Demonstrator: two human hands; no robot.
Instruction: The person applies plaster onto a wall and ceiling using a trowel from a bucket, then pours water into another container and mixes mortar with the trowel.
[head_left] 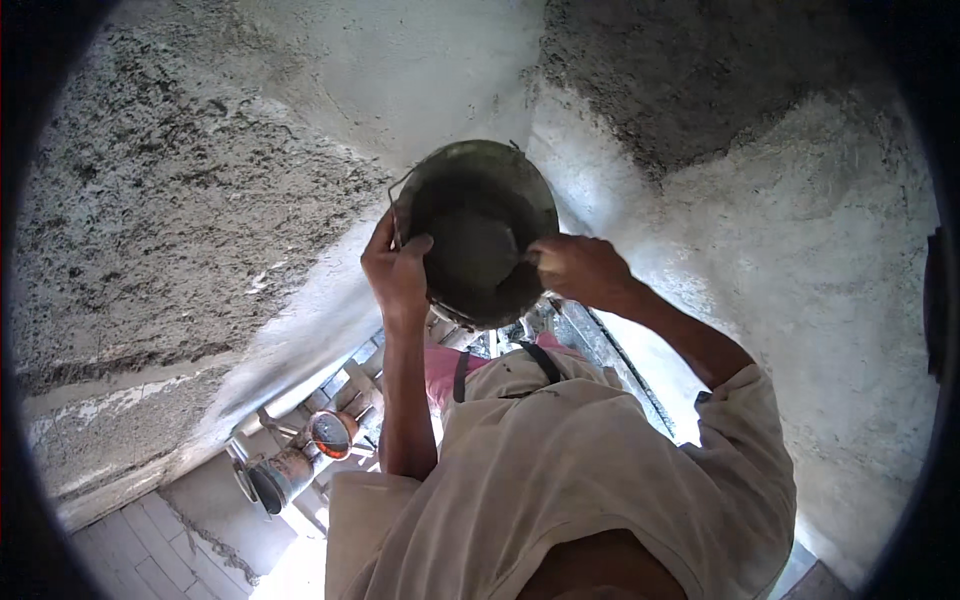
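Observation:
A round dark, mortar-stained bucket with a thin wire handle is held up in front of me, its open top toward my eyes and a dark grey interior showing. My left hand grips its left side, thumb over the rim. My right hand is closed at the bucket's right side, fingertips reaching inside the rim; what they grip there is too shadowed to make out.
Rough, patchy plastered walls surround me, meeting in a corner ahead. Below are wooden boards, an orange-rimmed container, a stained cylindrical container and a tiled floor at the lower left.

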